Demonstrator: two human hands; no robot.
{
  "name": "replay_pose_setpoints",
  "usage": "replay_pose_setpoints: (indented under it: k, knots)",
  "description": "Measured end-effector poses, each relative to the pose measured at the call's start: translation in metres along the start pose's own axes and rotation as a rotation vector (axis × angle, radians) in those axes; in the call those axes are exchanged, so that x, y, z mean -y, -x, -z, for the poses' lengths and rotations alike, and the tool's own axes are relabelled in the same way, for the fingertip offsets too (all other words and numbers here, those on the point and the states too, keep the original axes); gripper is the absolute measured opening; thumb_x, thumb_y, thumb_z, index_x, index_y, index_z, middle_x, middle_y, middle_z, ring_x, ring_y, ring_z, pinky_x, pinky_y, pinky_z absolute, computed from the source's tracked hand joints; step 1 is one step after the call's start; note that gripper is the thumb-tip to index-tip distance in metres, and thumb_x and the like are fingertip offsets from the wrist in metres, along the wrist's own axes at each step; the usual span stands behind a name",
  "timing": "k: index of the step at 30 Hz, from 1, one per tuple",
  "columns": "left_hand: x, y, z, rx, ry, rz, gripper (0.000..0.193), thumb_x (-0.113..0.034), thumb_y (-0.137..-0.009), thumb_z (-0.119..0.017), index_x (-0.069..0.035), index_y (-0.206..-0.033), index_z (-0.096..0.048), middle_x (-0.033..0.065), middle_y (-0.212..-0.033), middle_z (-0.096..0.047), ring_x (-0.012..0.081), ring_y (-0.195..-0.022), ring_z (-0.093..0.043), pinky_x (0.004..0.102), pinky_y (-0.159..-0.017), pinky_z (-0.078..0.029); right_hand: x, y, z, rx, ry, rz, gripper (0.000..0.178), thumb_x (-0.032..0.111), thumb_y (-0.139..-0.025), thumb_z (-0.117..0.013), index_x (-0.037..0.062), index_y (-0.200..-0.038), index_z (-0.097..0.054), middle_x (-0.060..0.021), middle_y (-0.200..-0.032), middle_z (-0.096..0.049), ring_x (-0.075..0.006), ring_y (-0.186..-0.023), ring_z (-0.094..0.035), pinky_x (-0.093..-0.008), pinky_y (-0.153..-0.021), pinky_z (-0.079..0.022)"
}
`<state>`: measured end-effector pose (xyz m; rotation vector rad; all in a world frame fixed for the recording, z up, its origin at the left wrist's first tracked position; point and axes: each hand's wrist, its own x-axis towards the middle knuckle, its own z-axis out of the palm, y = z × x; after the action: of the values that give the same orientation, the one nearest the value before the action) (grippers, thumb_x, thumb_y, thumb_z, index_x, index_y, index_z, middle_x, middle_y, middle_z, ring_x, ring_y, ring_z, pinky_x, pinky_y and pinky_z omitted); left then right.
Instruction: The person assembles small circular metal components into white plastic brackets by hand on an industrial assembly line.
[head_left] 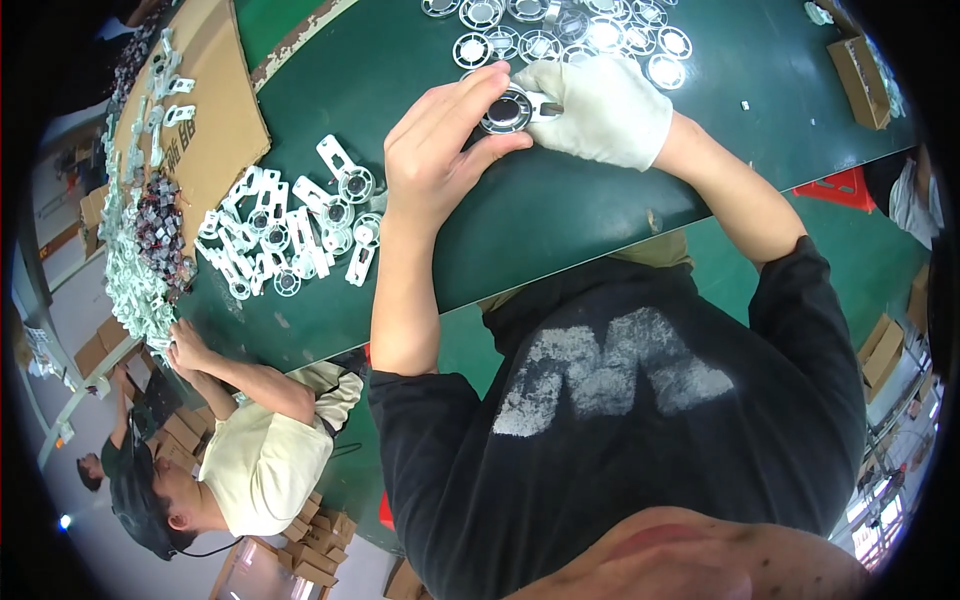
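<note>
Both of my hands meet over the green table (pixel 560 220), around a round part with a dark centre (pixel 507 107) that has a pale slotted arm on its right side. My bare left hand (pixel 432 150) grips its rim between the fingers and the thumb. My right hand (pixel 605 112), in a white glove, closes on the slotted arm; its fingertips are partly hidden. Left of my left hand lies a loose pile of white slotted brackets with round ends (pixel 290 230). Beyond my hands several round spoked metal rings (pixel 540 45) are spread out flat.
A cardboard sheet (pixel 225 95) lies at the left, beside a long heap of white parts (pixel 135 270) and a cluster of small dark parts (pixel 160 225). A co-worker in a pale shirt (pixel 260 460) reaches into that heap. An open cardboard box (pixel 858 85) stands at the far right.
</note>
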<state>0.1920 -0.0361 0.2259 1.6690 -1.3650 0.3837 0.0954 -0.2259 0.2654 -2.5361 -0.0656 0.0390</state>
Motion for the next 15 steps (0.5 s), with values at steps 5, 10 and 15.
replay_pose_setpoints:
  k: [5,10,15]
  knots:
    - [-0.005,-0.004,0.003,0.025,0.001,-0.026,0.057,-0.024,-0.067,-0.088,-0.001,-0.116,-0.07,0.0121,-0.112,-0.076,0.0274,-0.094,-0.073,0.0329,-0.081,-0.059,-0.001,0.001,0.006,0.056,-0.093,0.015,0.039,0.034,-0.089,-0.064,0.0029,-0.113,-0.067,-0.0193,-0.087,-0.072,-0.034,-0.081,-0.072,-0.0461,-0.073,-0.056]
    - [-0.01,-0.002,0.002,-0.005,-0.033,-0.096,0.055,-0.013,-0.067,-0.088,-0.002,-0.118,-0.07,0.0118,-0.115,-0.075,0.0275,-0.097,-0.072,0.0341,-0.082,-0.06,0.007,-0.003,0.03,0.405,-0.588,-0.203,0.048,0.044,-0.096,-0.059,-0.0011,-0.11,-0.065,-0.0188,-0.094,-0.071,-0.0334,-0.082,-0.069,-0.0401,-0.078,-0.055]
    - [-0.022,0.004,-0.012,-0.084,0.387,0.237,0.066,-0.008,-0.074,-0.087,0.005,-0.133,-0.06,0.0184,-0.129,-0.068,0.0293,-0.108,-0.07,0.035,-0.089,-0.058,-0.017,0.001,-0.011,0.062,-0.433,0.205,0.043,0.052,-0.101,-0.054,0.0163,-0.121,-0.067,-0.0122,-0.098,-0.072,-0.0346,-0.084,-0.069,-0.0414,-0.079,-0.056]
